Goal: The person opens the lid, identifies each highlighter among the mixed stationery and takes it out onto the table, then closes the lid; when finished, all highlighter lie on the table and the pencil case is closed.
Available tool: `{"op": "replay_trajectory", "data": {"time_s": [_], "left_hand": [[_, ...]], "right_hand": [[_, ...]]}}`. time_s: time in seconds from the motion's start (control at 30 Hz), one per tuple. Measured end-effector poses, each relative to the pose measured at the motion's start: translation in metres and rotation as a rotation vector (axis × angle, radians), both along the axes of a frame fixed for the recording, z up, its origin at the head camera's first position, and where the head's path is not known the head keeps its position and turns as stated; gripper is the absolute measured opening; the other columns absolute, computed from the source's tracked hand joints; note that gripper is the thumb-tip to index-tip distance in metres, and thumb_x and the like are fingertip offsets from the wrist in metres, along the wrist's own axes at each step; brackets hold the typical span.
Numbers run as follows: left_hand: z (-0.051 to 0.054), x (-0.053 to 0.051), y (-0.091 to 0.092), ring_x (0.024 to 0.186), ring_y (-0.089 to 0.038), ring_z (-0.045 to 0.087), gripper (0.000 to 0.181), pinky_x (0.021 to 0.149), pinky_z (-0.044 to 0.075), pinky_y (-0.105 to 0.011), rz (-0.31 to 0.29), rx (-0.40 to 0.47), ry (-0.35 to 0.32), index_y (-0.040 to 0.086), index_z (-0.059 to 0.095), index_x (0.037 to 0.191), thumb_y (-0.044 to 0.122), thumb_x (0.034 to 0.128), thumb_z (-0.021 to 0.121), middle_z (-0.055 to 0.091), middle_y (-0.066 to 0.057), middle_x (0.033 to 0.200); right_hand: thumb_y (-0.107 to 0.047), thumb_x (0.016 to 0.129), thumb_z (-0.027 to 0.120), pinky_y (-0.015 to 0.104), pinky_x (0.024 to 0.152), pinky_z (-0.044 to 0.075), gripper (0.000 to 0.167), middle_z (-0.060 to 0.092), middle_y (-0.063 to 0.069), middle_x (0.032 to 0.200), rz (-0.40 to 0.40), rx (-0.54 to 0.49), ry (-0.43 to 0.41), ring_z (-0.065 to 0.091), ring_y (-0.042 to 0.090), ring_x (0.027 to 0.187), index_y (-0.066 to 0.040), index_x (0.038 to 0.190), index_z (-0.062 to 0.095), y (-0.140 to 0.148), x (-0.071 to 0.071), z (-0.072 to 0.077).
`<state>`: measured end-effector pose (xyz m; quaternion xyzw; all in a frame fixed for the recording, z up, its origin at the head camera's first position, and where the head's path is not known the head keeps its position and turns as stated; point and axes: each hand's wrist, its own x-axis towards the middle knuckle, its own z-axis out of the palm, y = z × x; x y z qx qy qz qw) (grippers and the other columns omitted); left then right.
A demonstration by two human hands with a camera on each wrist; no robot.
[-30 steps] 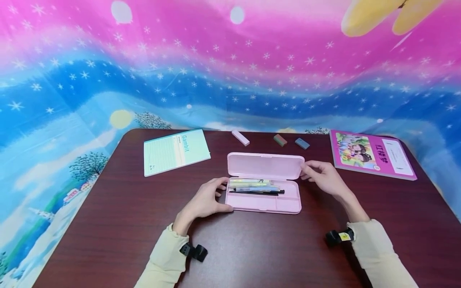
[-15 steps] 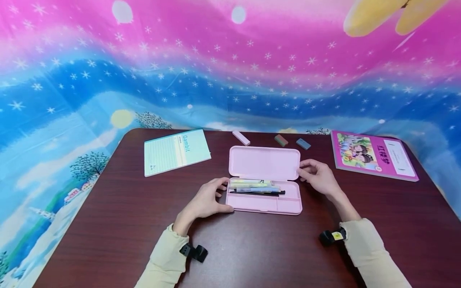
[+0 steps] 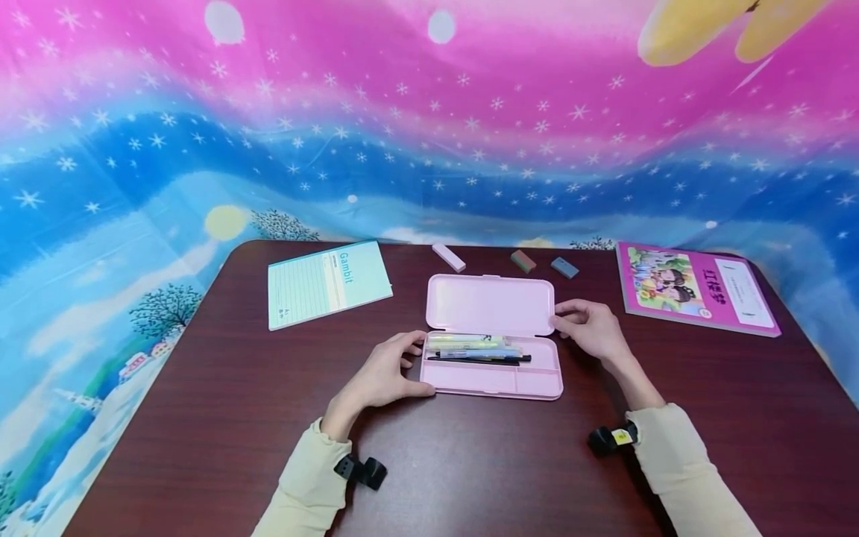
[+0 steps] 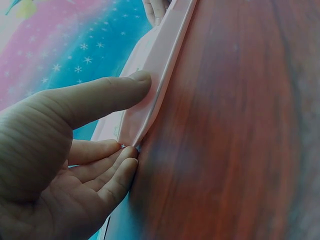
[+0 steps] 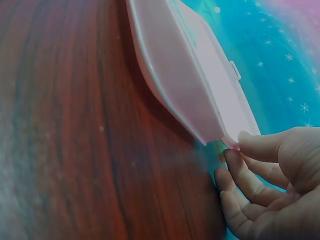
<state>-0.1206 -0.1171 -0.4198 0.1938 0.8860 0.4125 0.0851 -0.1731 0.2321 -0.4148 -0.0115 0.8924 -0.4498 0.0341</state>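
Note:
A pink pencil case (image 3: 470,379) lies with its lid (image 3: 490,306) tipped back, and several pens (image 3: 473,350) rest in its rear compartment. My left hand (image 3: 384,371) holds the case's left end, thumb at the front corner and fingers at the back, as the left wrist view (image 4: 75,150) also shows. At the lid's lower right corner my right hand (image 3: 593,330) pinches the edge between thumb and fingers; in the right wrist view the thumb of that hand (image 5: 280,185) lies on the lid's edge (image 5: 235,110).
Behind the case lie a pink eraser (image 3: 448,257), a brown-green eraser (image 3: 523,261) and a blue-grey one (image 3: 564,268). A pale green notebook (image 3: 329,283) is at the back left, a pink book (image 3: 694,289) at the back right. A printed cloth (image 3: 416,134) hangs behind the table (image 3: 470,462).
The lid has swung back from a steeper angle and shows more of its inside. My right hand has moved slightly left with it. My left hand has stayed in place.

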Motion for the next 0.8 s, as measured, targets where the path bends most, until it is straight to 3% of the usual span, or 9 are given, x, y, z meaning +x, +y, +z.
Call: {"op": "replay_trajectory", "data": {"time_s": [0.5,0.63,0.8], "left_hand": [[-0.003,-0.002,-0.001,0.103,-0.02,0.058,0.077,0.083,0.052,-0.032,0.0,0.019,0.005,0.003,0.05,0.132,0.02,0.0666,0.088,0.057,-0.01,0.119],[-0.004,-0.002,-0.001,0.103,-0.021,0.058,0.077,0.082,0.052,-0.031,-0.006,0.022,0.019,0.003,0.05,0.132,0.02,0.0661,0.088,0.057,-0.01,0.118],[-0.003,-0.002,-0.001,0.102,-0.021,0.058,0.078,0.082,0.052,-0.03,-0.007,0.022,0.024,0.002,0.05,0.131,0.019,0.0656,0.088,0.057,-0.011,0.118]], "right_hand": [[-0.024,0.092,0.064,0.029,0.066,0.045,0.028,0.07,0.012,0.084,-0.022,0.085,0.075,0.063,0.019,0.076,0.0,0.107,0.068,-0.003,0.008,-0.004],[-0.026,0.092,0.065,0.025,0.064,0.047,0.032,0.071,0.014,0.089,-0.039,0.055,0.084,0.065,0.021,0.077,-0.001,0.111,0.067,-0.001,0.011,0.0],[-0.024,0.092,0.065,0.02,0.062,0.05,0.037,0.068,0.02,0.097,-0.028,-0.047,0.133,0.067,0.02,0.078,0.001,0.119,0.061,-0.004,0.019,0.017]]}}
